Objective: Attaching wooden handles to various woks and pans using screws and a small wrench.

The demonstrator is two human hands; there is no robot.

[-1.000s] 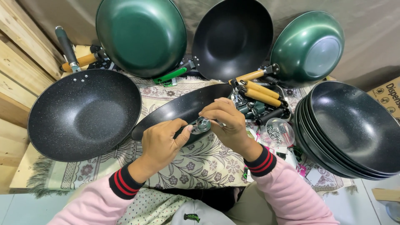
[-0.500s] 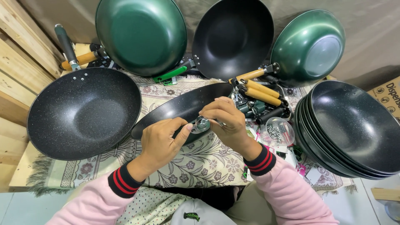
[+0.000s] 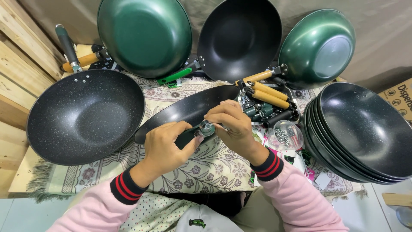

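Right now, the left hand (image 3: 165,148) is wrapped around a dark green handle (image 3: 185,137), with the fingers curled tight around it. The handle goes with a black pan (image 3: 189,109) that is tipped up on its side, just above both hands. The right hand (image 3: 234,129) pinches a small shiny round metal piece (image 3: 207,128) at the end of the handle, fingertips closed on it. Both hands are close together, almost touching, over a flowery cloth (image 3: 206,165) on the table.

To the left sits a big speckled black pan (image 3: 86,116) with a dark handle pointing up. Behind it, a green pan (image 3: 143,36) leans against the wall. Next to that stands another black pan (image 3: 239,38) with a green handle, and then a green pan (image 3: 317,47) turned bottom-out with a wooden handle. On the right side is a stack of black pans (image 3: 362,131), one inside the other. Between the stack and the right hand lie some loose wooden handles (image 3: 268,93) and a little clear tub of screws (image 3: 287,135). The sleeves are pink with dark cuffs and red stripes.
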